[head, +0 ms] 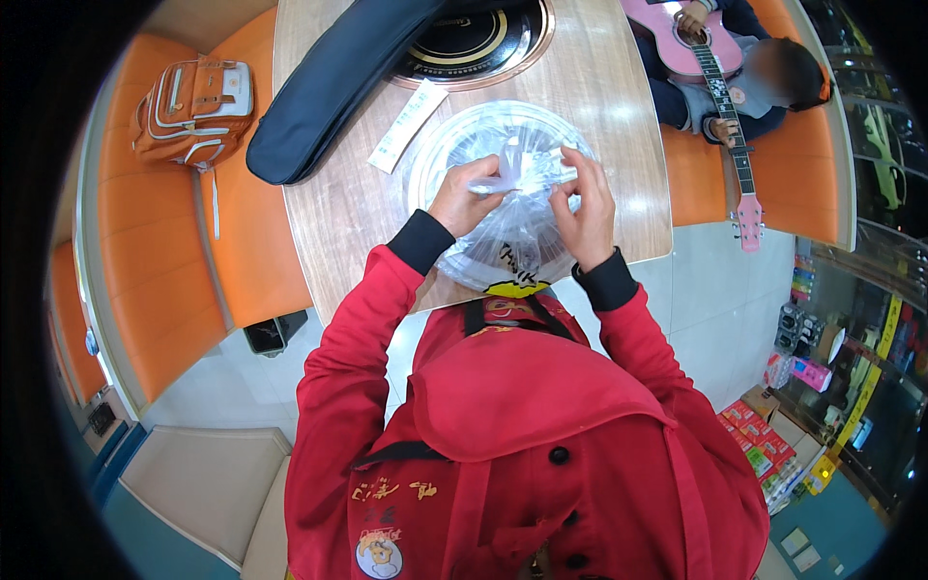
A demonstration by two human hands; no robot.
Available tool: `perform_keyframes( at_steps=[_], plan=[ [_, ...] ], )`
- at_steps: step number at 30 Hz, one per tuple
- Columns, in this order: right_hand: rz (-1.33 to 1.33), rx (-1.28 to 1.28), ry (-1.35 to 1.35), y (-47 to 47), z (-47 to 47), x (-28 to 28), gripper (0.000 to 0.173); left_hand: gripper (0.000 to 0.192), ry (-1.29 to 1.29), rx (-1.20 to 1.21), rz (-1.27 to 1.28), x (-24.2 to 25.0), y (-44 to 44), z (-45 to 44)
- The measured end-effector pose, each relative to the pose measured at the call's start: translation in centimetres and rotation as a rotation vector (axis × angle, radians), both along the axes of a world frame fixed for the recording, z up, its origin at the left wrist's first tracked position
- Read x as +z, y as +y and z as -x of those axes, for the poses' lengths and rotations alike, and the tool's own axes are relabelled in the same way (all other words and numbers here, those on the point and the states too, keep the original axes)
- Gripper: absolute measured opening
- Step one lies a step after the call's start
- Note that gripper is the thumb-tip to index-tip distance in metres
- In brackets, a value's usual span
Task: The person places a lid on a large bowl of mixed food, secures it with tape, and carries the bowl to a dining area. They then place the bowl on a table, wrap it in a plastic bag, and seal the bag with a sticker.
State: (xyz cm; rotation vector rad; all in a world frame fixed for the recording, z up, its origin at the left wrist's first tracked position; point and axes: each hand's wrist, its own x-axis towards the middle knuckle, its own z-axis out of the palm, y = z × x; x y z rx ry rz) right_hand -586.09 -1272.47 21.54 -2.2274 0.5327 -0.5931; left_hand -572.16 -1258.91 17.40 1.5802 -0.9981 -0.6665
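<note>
A large round container wrapped in a clear plastic bag (500, 232) stands at the table's near edge, with black writing and a yellow patch on the side towards me. The bag's top is gathered over the container's middle. My left hand (470, 192) pinches a twisted end of the bag on the left. On the right, my right hand (589, 210) has its fingers curled beside the gathered plastic, thumb and fingertips at the bag; whether it grips any of it is unclear. A white paper slip with print (407, 127) lies left of the bag.
A long black padded case (326, 94) lies across the table's left side, partly over a round black cooktop (471, 43) set in the wooden tabletop (616, 94). An orange backpack (196, 112) rests on the left bench. At right, a seated person holds a pink guitar (714, 69).
</note>
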Motion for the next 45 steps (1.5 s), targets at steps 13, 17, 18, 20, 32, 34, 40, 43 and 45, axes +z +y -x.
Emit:
perform_keyframes(
  at_steps=[13, 17, 18, 20, 32, 34, 40, 43, 45],
  plan=[
    [-0.211, 0.257, 0.034, -2.8, -1.7, -0.9, 0.012, 0.029, -0.17, -0.051, 0.098, -0.5, 0.6, 0.0],
    [-0.122, 0.302, 0.012, -2.8, -2.5, -0.8, 0.011, 0.029, -0.3, -0.102, 0.154, -0.2, 0.6, -0.1],
    [-0.11, 0.316, 0.009, -2.8, -2.8, -0.9, 0.011, 0.028, -0.305, -0.107, 0.161, -0.1, 0.5, 0.0],
    [-0.09, 0.346, 0.011, -2.8, -3.2, -1.1, 0.011, 0.025, -0.297, -0.104, 0.176, -0.1, 0.4, 0.2],
    [-0.129, 0.415, 0.062, -2.2, -4.3, -1.2, 0.011, 0.019, -0.51, 0.058, 0.2, -0.6, 0.0, 1.3],
    [-0.136, 0.414, 0.074, -2.1, -4.3, -1.3, 0.012, 0.02, -0.488, 0.084, 0.166, -0.7, 0.0, 1.5],
    [-0.183, 0.429, 0.119, -2.2, -4.6, -1.7, 0.008, 0.035, -0.316, 0.183, 0.148, -1.3, 0.1, 1.7],
    [-0.151, 0.471, 0.115, -2.3, -4.8, -1.7, 0.011, 0.042, -0.303, 0.194, 0.148, -1.5, 0.1, 1.7],
    [-0.126, 0.476, 0.153, -2.4, -4.9, -1.6, 0.009, 0.038, -0.324, 0.197, 0.135, -1.6, 0.1, 1.6]
  ],
)
